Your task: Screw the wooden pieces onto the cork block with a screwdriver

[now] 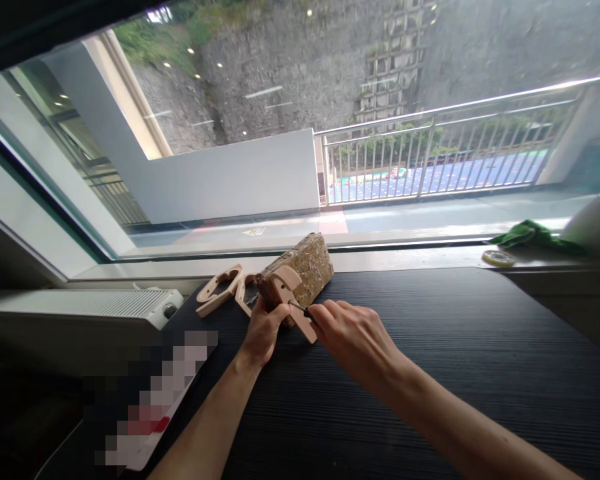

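A speckled tan, box-shaped block [313, 267] rests near the far edge of the table, its darker brown end turned towards me. Against that end sits a pale wooden bracket [305, 327] with a curved top and a screw hole. My left hand [263, 333] is closed around the near lower end, its thumb pressing on the bracket; its other fingers are partly hidden. My right hand [350, 333] grips a screwdriver [299, 308], whose thin shaft meets the bracket beside my left thumb. Most of the handle is covered by my fingers.
Two more wooden brackets, one looped [207, 293] and one partly hidden [241, 293], lie left of the block. A blurred pale sheet [180, 380] is at the dark table's [430, 333] left edge. A tape roll [498, 258] and green cloth [530, 235] sit on the windowsill.
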`<state>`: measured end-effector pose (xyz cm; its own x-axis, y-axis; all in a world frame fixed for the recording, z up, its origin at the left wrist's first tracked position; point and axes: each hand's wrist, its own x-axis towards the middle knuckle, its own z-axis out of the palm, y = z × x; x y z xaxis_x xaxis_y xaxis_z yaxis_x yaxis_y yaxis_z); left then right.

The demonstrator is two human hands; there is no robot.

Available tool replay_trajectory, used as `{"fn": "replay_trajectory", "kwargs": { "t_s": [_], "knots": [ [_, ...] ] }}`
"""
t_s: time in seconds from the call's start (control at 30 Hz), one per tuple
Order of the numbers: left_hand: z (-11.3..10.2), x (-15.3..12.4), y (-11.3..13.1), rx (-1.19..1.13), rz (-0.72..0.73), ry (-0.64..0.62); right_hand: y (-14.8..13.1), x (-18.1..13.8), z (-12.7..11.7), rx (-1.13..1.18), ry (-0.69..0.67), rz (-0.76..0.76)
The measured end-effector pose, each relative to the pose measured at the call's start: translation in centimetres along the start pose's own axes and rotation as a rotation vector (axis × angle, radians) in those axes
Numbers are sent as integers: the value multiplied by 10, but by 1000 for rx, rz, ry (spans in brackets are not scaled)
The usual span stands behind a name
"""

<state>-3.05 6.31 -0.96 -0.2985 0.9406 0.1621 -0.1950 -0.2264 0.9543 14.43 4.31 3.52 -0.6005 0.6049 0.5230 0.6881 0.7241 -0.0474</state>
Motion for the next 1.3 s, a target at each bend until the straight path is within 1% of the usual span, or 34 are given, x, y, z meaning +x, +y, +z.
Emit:
{"fn": "replay_trajectory", "kwargs": {
  "t_s": [0.1,0.17,0.23,0.4,0.47,0.53,0.77,0.87,0.93,1.0,1.13,1.23,1.3],
  "knots": [
    [0,0,1,-5,6,9,2,-1,5,-25,-1,-30],
    [-1,1,1,-2,7,5,2,-1,7,18,-23,2],
    [-1,1,0,6,7,-2,2,0,7,108,-54,78],
    [-1,1,-1,35,14,-3,4,0,8,379,-100,346],
    [-1,1,-2,35,17,-3,4,0,8,421,-113,408],
    [0,1,-2,29,21,-3,3,0,7,372,-117,399],
    [1,1,-2,11,16,-16,-4,1,-1,0,-36,107],
    [0,1,-2,3,9,-14,-2,-1,0,-58,-42,6],
    [0,2,-2,2,10,-11,0,-1,1,-54,-55,-9],
    [0,2,-3,6,14,-9,1,0,1,-16,-81,16],
    [0,1,-3,6,15,7,2,2,1,129,-162,175],
    [1,1,-2,15,7,12,3,2,2,243,-160,286],
    [1,1,-2,21,5,7,4,2,3,274,-154,331]
  ]
}}
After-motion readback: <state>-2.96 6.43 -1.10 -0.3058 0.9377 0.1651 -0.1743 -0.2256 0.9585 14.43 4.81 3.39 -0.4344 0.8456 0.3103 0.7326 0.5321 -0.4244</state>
